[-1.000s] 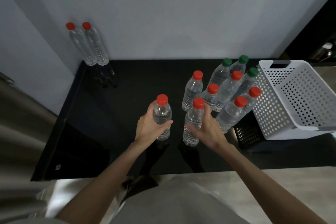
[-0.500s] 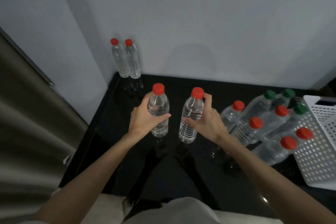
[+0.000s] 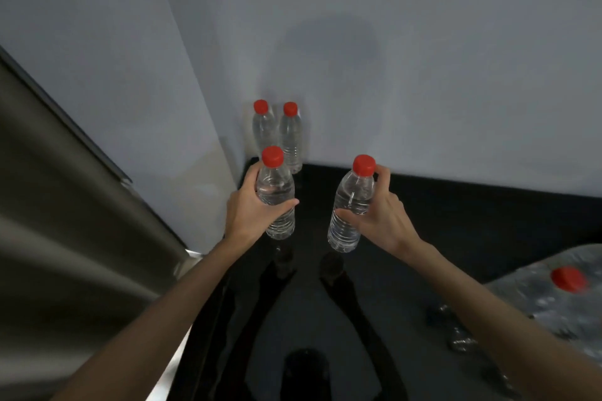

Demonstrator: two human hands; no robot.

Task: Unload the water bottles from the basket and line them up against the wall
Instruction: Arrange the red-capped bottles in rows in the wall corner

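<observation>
Two bottles (image 3: pixel 277 137) already stand in the corner against the wall (image 3: pixel 391 58). The left hand (image 3: pixel 250 212) wraps one bottle (image 3: pixel 276 195), the right hand (image 3: pixel 381 218) another (image 3: pixel 351 205), both lifted off the counter (image 3: pixel 472 225). More wait right of the grip (blurred); the job's barely begun.

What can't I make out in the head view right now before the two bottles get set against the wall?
- Basket: outside the head view, past the right edge.
- Waiting bottles: motion-blurred and cut by the right edge; only one red cap reads, so no count.
- Base of the left wall bottle: covered by the bottle in the left hand.
- Whether the bottle in the right hand clears the black counter: the glossy reflection confuses it.
</observation>
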